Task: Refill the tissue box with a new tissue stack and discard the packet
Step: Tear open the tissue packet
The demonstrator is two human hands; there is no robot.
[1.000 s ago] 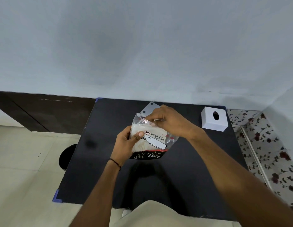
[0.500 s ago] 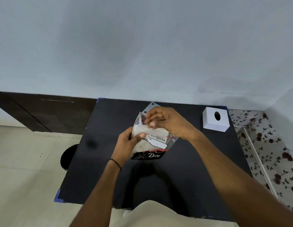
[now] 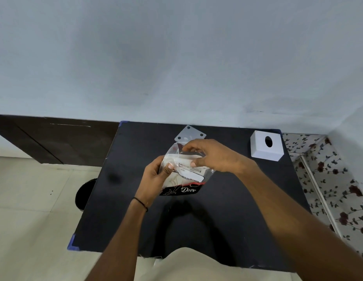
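Observation:
A clear plastic tissue packet (image 3: 186,175) with a white label and a black and red "Dove" band holds a white tissue stack. I hold it above the middle of the black table (image 3: 237,209). My left hand (image 3: 156,179) grips its left side, thumb on the front. My right hand (image 3: 215,157) pinches the packet's upper edge, fingers at the opening. The white tissue box (image 3: 265,146), with an oval hole on top, stands at the table's far right corner. A flat white square plate (image 3: 189,133) with corner holes lies just behind the packet.
A pale wall rises right behind the table. A dark wooden panel (image 3: 44,138) runs along the wall at the left. A black round object (image 3: 85,193) sits on the tiled floor beside the table's left edge. Floral-patterned surface (image 3: 334,179) lies to the right.
My right hand's fingers have shifted along the packet's top edge and spread it wider. The packet has tilted slightly. The left hand keeps its grip.

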